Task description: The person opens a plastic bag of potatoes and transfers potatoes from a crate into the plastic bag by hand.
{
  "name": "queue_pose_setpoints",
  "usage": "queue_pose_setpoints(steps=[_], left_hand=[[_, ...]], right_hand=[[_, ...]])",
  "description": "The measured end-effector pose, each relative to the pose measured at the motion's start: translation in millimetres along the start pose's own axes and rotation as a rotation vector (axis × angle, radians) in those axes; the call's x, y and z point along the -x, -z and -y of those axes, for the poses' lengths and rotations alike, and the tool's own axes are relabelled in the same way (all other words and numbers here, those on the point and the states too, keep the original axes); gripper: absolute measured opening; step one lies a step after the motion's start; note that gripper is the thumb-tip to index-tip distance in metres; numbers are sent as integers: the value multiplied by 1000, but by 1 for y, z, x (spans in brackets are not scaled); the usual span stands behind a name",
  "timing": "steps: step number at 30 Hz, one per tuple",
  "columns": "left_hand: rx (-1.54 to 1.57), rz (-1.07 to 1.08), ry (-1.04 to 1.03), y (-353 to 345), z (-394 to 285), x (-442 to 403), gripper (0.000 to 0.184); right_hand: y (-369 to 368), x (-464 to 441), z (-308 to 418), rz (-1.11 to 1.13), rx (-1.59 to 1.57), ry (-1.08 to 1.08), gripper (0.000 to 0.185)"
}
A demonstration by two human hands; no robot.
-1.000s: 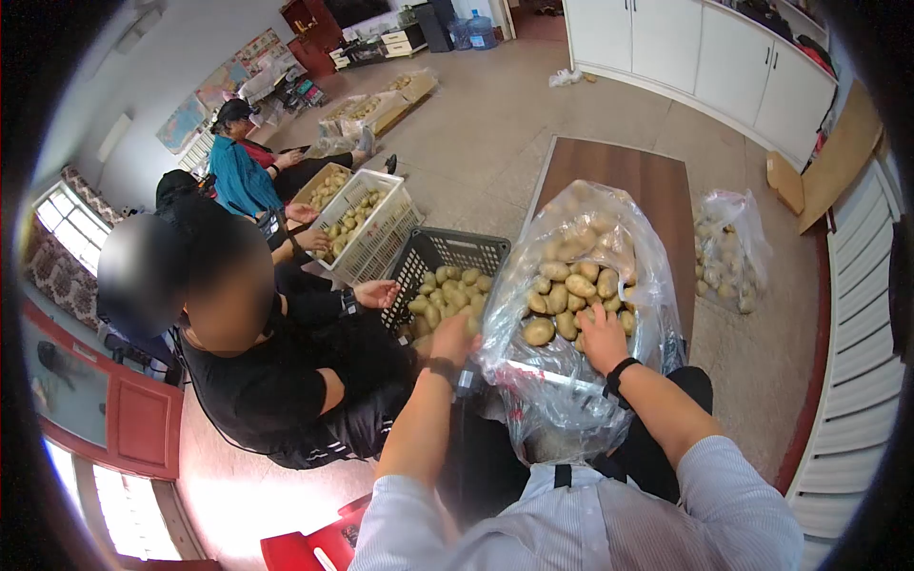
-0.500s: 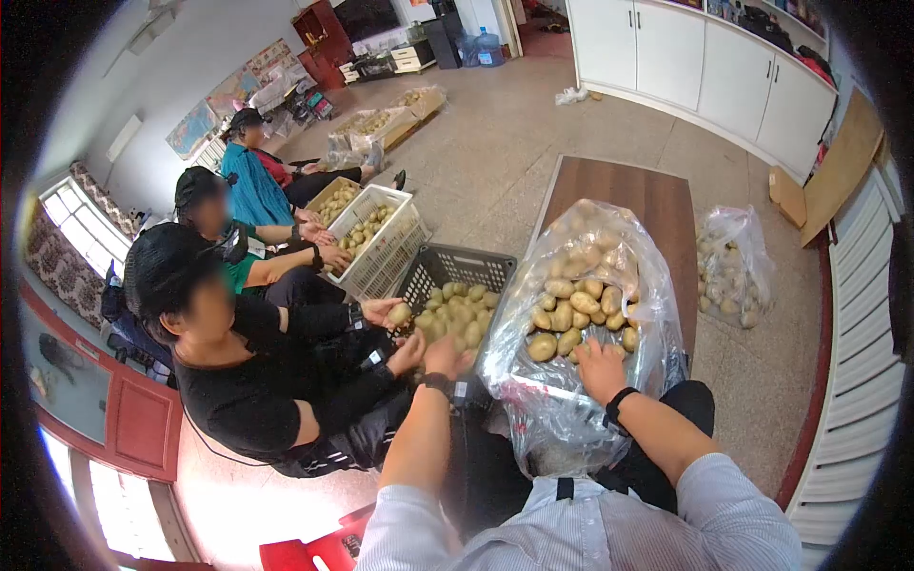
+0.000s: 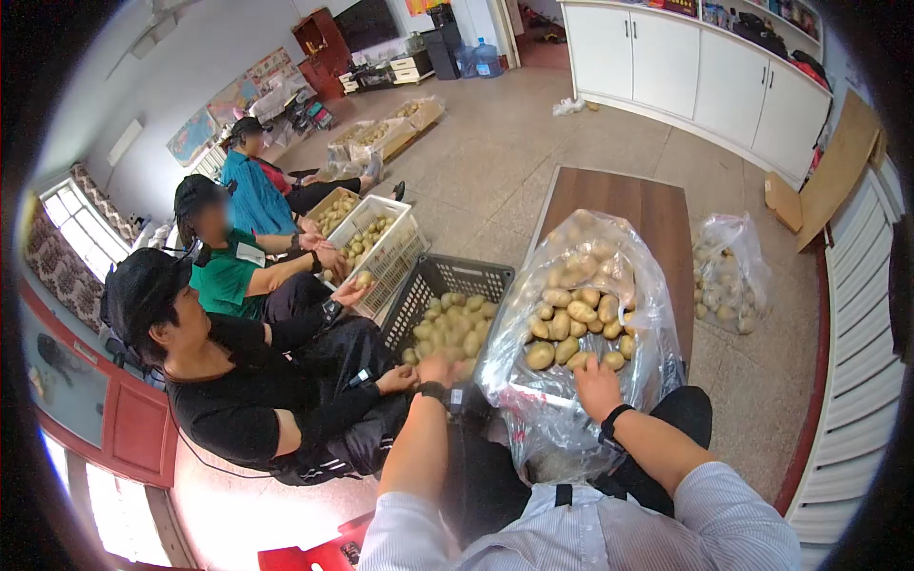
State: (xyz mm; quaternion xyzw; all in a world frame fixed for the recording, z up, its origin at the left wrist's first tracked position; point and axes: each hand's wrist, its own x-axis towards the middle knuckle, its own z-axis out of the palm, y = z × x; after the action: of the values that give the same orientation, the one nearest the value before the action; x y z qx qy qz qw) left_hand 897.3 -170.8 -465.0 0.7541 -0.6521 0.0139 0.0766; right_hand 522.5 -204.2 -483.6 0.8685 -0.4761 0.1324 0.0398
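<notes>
A large clear plastic bag (image 3: 657, 276) stands open in front of me, holding a pile of potatoes (image 3: 562, 314). My right hand (image 3: 598, 388) is at the near edge of that pile, its fingers bunched against a potato (image 3: 579, 361). My left hand (image 3: 441, 369) is over the near end of a dark grey crate (image 3: 465, 276), low among its potatoes (image 3: 455, 326). Motion blurs the left fingers, and what they may hold cannot be made out. A black band is on each of my wrists.
A person in black (image 3: 233, 385) sits to my left, one hand raised with a potato (image 3: 364, 279). Beyond are two more seated people and a white crate (image 3: 405, 238). The bag rests against a brown board (image 3: 619, 195). Another potato bag (image 3: 731, 271) lies on the floor at right.
My right hand has drawn back slightly and its fingers have come together. My left hand stays over the crate. The neighbour's hand with a potato has moved away toward the white crate.
</notes>
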Motion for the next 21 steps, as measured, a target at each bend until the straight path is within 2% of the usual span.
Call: queue_pose_setpoints(steps=[3, 5, 10, 13, 14, 18, 21], left_hand=[[35, 30, 52, -9, 7, -5, 44], [-57, 263, 182, -12, 9, -11, 42], [-112, 281, 127, -15, 5, -15, 51], [1659, -116, 857, -15, -24, -17, 23], [1592, -99, 908, -8, -33, -19, 13], [1443, 0, 777, 1, -49, -24, 15], [1391, 59, 694, 2, -59, -27, 19]], right_hand=[[3, 6, 1, 27, -7, -6, 7], [3, 8, 3, 29, -4, -3, 10], [3, 12, 6, 109, -15, -37, 13], [3, 14, 8, 118, -56, -53, 13], [3, 15, 8, 129, -82, -60, 14], [-5, 17, 5, 160, -141, -102, 18], [-3, 13, 3, 210, -307, -170, 27]])
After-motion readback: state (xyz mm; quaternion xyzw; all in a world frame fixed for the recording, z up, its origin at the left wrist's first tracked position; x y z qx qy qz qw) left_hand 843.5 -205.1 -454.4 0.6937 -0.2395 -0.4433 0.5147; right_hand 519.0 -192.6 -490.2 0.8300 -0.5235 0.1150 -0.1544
